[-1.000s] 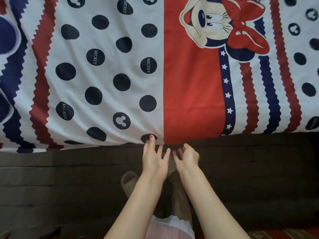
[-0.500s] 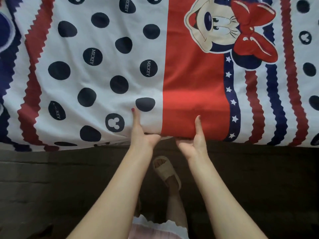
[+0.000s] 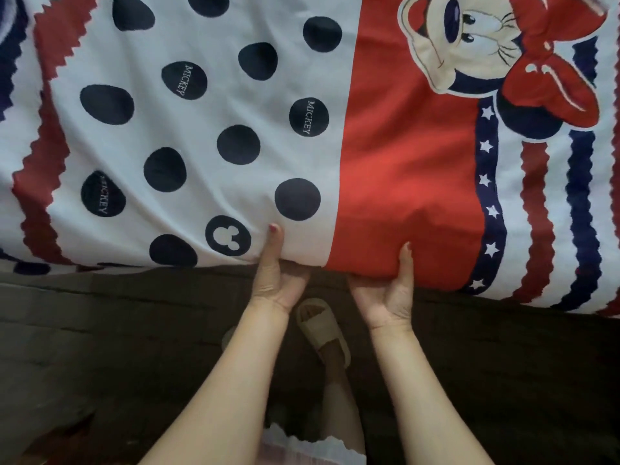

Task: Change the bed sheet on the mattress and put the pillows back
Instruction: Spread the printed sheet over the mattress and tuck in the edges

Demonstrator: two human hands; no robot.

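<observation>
The bed sheet [image 3: 235, 129] is filling the upper half of the frame, lying spread over the mattress — white with dark dots on the left, a red band with a cartoon mouse toward the upper right, and its near edge running across the middle of the frame. Below it the dark side of the bed [image 3: 117, 330] is showing, and a foot in a tan slipper [image 3: 322, 330] is standing between the forearms at lower centre. The left hand [image 3: 276, 280] is gripping the sheet's near edge, thumb on top of the white cloth and fingers curled underneath; the right hand [image 3: 391, 290] is doing the same on the red band just beside it. The cloth is looking light, soft and limp — it will likely sag and wrinkle wherever it is unsupported, so taking it at the hem, hands spread wider, should give better control when tucking.
</observation>
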